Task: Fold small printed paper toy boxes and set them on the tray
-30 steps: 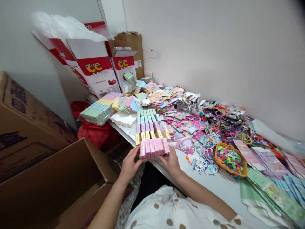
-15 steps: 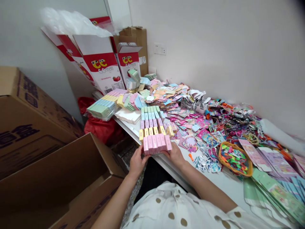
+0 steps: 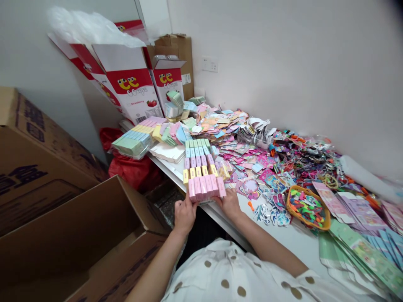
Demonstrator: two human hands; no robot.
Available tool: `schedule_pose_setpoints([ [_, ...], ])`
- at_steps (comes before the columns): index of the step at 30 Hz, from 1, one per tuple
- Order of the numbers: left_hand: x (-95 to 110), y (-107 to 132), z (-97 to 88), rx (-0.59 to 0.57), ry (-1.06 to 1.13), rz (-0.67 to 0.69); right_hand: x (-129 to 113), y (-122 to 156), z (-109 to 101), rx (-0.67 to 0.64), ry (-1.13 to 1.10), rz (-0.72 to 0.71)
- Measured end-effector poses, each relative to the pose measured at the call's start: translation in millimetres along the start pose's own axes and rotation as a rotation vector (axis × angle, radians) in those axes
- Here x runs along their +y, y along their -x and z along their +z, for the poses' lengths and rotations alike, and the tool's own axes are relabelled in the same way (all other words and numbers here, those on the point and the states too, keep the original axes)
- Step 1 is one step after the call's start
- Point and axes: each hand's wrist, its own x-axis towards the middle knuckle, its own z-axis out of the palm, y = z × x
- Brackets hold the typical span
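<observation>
A white **surface** (image 3: 292, 245) is set along a **wall** (image 3: 283, 63), and a **socket** (image 3: 210, 64) is mounted above it. Beyond its left edge, two **cartons** (image 3: 37, 138) are stacked, with an open **carton** (image 3: 100, 226) nearest the hands. Flattened red-and-white **snack boxes** (image 3: 129, 84) lean in the far corner, topped by a **plastic sheet** (image 3: 91, 25) and flanked by a **brown box** (image 3: 179, 54). A **red bag** (image 3: 132, 174) is seen below the surface's far left edge.

The surface is heavily covered. **Paper packets** (image 3: 220, 126) are heaped towards the far edge, and **stickers** (image 3: 270, 214) are scattered along the near edge. Green **packs** (image 3: 362, 251) are fanned out at the right, and a woven **basket** (image 3: 307, 208) of colourful small pieces is placed beside the stickers. A wrapped **bundle** (image 3: 130, 142) of pastel boxes is laid near the far left corner.

Rows of small pastel boxes are lined up on the surface near its near edge. The closest row, of **pink boxes** (image 3: 204, 187), is held at the near edge between the **left hand** (image 3: 185, 216) and the **right hand** (image 3: 229, 204). The row is gripped from both ends, with the **fingers** (image 3: 180, 205) of the left hand closed on its left end and the **fingers** (image 3: 220, 200) of the right hand closed on its right end.
</observation>
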Motion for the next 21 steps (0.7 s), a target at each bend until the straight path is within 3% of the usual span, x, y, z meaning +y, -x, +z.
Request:
schedule_pose_setpoints([
  [7, -6.9, -0.3, 8.8, 0.047, 0.139, 0.047, 4.0, 2.3, 16.0, 0.177, 0.04, -0.071],
  [12, -4.4, 0.9, 13.4, 0.056, 0.177, 0.027, 6.7, 2.3, 20.0, 0.124, 0.005, -0.034],
  [16, 0.6, 2.4, 12.2, 0.035, 0.226, -0.067, 10.5, 1.5, 16.8, -0.001, -0.249, 0.031],
  [21, 7.2, 2.3, 3.5, 0.017, 0.26, -0.177, 7.3, 4.4, 17.5, -0.035, -0.612, 0.272],
])
